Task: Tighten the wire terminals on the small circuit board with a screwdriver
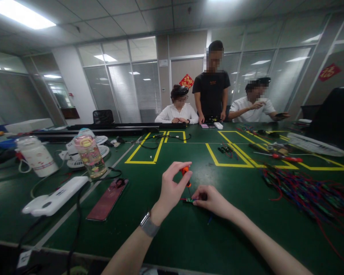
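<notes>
**Small screwdriver over a tiny board, mid-table**

The left hand, watch on its wrist, is closed around a small orange-handled screwdriver, pinched between thumb and fingertips with the tip pointing down. Just at 4 o'clock from it, the right hand lies low on the green table, its fingertips pressed shut on the end of a little green circuit board. The board lies flat on the mat between the two hands, right under the screwdriver tip.

The board looks very light and stiff, likely to skate on the smooth mat unless pinned, and probably fragile at its thin wire tails; its bare edges seem the safest place to hold, clear of the parts on top. The screwdriver is light too, and its slim handle suits a fingertip grip.

There is open mat all around the hands. At 9 o'clock a phone lies flat, well apart, with a white case beyond it and a clear bottle at 10 o'clock. At 3 o'clock a tangle of red and blue wires spreads toward the right edge, near enough to snag a wide sweep. At 12 o'clock, yellow tape boxes mark the far half, where three other people are at the opposite edge. The near table edge runs close under both forearms at 6 o'clock
</notes>
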Motion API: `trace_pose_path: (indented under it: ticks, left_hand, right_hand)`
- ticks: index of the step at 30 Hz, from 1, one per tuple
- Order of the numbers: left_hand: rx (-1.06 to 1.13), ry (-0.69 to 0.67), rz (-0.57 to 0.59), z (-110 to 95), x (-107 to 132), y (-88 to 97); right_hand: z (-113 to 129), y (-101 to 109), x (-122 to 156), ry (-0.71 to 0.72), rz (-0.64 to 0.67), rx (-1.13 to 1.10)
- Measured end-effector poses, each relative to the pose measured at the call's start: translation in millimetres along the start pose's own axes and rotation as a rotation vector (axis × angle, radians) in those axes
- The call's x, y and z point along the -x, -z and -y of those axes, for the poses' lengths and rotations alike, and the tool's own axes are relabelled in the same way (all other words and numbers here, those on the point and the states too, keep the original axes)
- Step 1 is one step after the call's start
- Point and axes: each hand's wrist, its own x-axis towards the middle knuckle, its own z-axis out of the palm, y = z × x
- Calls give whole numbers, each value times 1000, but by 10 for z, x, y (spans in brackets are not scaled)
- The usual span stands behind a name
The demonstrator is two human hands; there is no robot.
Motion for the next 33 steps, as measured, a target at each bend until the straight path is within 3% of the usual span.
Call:
trace_pose_path:
  ticks: [4, 9, 15, 20, 26, 33]
  left_hand:
    - [-42, 9, -95, -3, 18, -27]
    - [90, 64, 7, -1, 27, -24]
    - [9, 28, -78, 18, 18, -21]
    - [144, 133, 4, -1, 23, -16]
    - [9, 73, -47, 0, 4, -8]
    - [124, 128, 40, -1, 1, 0]
  right_hand:
    - [7, -1, 4, -5, -7, -6]
    - [6, 1, -1, -10, -1, -8]
    - [-2, -2, -7, -13, -4, -23]
    - [7, 3, -1, 2, 8, -8]
    - [-14, -14, -5, 21, 3, 9]
    - [18, -1, 7, 23, 6, 24]
